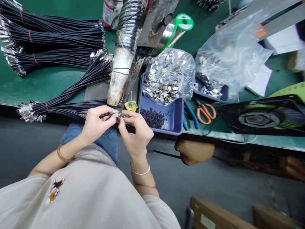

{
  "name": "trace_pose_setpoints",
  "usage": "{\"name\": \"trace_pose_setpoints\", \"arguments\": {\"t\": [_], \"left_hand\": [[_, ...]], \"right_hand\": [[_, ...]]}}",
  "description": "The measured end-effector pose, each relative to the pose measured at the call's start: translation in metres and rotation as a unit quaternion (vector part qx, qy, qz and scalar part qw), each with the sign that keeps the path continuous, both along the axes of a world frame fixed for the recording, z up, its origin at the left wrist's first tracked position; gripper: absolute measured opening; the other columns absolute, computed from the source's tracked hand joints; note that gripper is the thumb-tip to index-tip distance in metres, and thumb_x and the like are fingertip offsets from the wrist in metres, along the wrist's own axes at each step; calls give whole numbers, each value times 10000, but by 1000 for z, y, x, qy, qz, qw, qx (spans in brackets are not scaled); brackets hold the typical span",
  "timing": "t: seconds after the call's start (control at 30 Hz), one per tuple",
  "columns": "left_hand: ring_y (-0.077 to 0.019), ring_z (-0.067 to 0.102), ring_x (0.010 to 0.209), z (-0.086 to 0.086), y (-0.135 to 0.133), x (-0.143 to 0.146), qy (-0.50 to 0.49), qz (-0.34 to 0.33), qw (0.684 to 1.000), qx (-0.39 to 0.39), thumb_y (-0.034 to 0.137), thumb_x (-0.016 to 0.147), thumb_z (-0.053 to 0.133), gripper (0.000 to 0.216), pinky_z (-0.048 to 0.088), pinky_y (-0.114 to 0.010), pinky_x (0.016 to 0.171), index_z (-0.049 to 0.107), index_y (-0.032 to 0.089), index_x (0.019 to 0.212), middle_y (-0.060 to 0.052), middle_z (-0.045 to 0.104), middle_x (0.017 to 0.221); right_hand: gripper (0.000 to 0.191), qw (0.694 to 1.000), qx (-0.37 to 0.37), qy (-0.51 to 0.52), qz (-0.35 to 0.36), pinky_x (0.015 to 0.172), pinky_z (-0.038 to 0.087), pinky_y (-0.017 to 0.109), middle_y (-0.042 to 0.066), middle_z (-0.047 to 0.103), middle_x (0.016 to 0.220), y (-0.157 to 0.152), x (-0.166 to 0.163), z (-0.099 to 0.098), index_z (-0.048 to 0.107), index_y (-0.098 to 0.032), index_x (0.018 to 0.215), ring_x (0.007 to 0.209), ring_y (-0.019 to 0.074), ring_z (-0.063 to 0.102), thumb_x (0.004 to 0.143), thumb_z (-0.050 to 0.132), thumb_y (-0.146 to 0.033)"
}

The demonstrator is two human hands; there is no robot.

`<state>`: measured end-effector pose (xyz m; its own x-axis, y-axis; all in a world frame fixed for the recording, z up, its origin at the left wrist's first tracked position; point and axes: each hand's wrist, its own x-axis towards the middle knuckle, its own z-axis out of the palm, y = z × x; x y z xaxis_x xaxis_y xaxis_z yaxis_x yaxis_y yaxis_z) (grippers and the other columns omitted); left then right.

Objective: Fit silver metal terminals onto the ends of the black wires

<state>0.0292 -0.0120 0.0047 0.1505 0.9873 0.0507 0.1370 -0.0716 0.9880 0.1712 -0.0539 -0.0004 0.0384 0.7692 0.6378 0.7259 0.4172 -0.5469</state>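
Note:
My left hand [98, 123] pinches the end of a thin black cable [108, 115] at the bench's front edge. Facing it, my right hand [136, 131] has thumb and fingers closed on a small metal connector [119, 114] at the cable's tip. The fingers partly hide this joint. Just above my hands are the stained white end of a duct [116, 86] and the soldering feed's metal guide [137, 68]. A yellow sponge-like piece [131, 106] lies beside my right fingertips. Black cables in a red-banded bundle [69, 95] run to the left of my left hand.
Right of my hands, a purple tray [175, 117] holds small black pieces [152, 117] and a bag of metal connectors [169, 76]. Farther right lie blue-handled pliers [191, 115], orange-handled scissors [205, 114] and a black fan [262, 116]. A solder spool [176, 28] hangs above.

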Motion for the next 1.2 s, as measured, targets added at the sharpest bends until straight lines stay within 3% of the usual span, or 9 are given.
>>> {"name": "trace_pose_setpoints", "arguments": {"t": [0.4, 0.53, 0.7, 0.83, 0.97, 1.03, 1.1, 1.2], "left_hand": [[-79, 498, 529, 3, 1, 2, -28, 13, 999, -9, 268, 741, 671, 156, 385, -193, 490, 755, 137, 739, -31, 706, 690], [-66, 463, 506, 2, 0, 0, -16, 2, 1000, -19, 240, 728, 655, 144, 356, -186, 473, 752, 133, 730, -18, 689, 657], [-86, 531, 540, -1, -2, 0, -17, -7, 999, -34, 253, 730, 650, 171, 420, -187, 512, 754, 120, 759, -31, 705, 682], [-95, 538, 536, 2, -2, -3, -11, -31, 999, -34, 230, 739, 619, 148, 435, -191, 519, 708, 120, 697, -19, 655, 620], [-82, 485, 513, 6, -3, -9, 42, -60, 997, 27, 169, 765, 606, 120, 389, -194, 510, 660, 144, 661, 9, 606, 590], [-79, 457, 517, 7, -4, -11, 74, -70, 991, 89, 143, 787, 598, 133, 355, -201, 507, 646, 152, 663, 17, 587, 597], [-80, 444, 528, 6, -6, -12, 95, -79, 982, 142, 123, 803, 589, 146, 338, -209, 513, 633, 156, 667, 19, 575, 612], [-85, 420, 529, 4, -8, -12, 116, -93, 972, 182, 109, 813, 585, 152, 329, -224, 524, 617, 163, 674, 29, 545, 611]], "right_hand": [[114, 999, -15, 42, -18, 748, 617, 315, 44, 777, 968, -1, -6, 1, 609, -241, 837, 896, 180, 755, 896, 635, -146], [126, 1000, -6, 21, -8, 773, 613, 323, 39, 778, 949, -3, -4, -1, 605, -247, 832, 879, 178, 755, 888, 629, -137], [139, 1000, 8, 3, -2, 768, 614, 302, 47, 780, 962, -3, -3, -3, 598, -243, 848, 873, 169, 757, 876, 641, -114], [87, 996, -21, 84, -19, 673, 611, 267, 41, 774, 961, -7, -4, -3, 600, -229, 861, 798, 155, 760, 903, 638, -163], [20, 984, -35, 145, -100, 435, 458, 200, -39, 714, 730, -14, 0, 0, 609, -230, 957, 455, 85, 615, 953, 605, -249], [60, 993, -56, 76, -74, 448, 439, 202, -66, 652, 618, -15, 4, 2, 645, -230, 982, 432, 85, 579, 938, 637, -271], [66, 996, -86, 6, -15, 527, 481, 206, -44, 681, 657, -14, 5, 4, 676, -226, 980, 500, 93, 618, 929, 651, -259], [86, 990, -133, 23, 37, 578, 502, 207, -19, 704, 710, -9, 4, 4, 653, -217, 883, 569, 100, 649, 945, 603, -249]]}}
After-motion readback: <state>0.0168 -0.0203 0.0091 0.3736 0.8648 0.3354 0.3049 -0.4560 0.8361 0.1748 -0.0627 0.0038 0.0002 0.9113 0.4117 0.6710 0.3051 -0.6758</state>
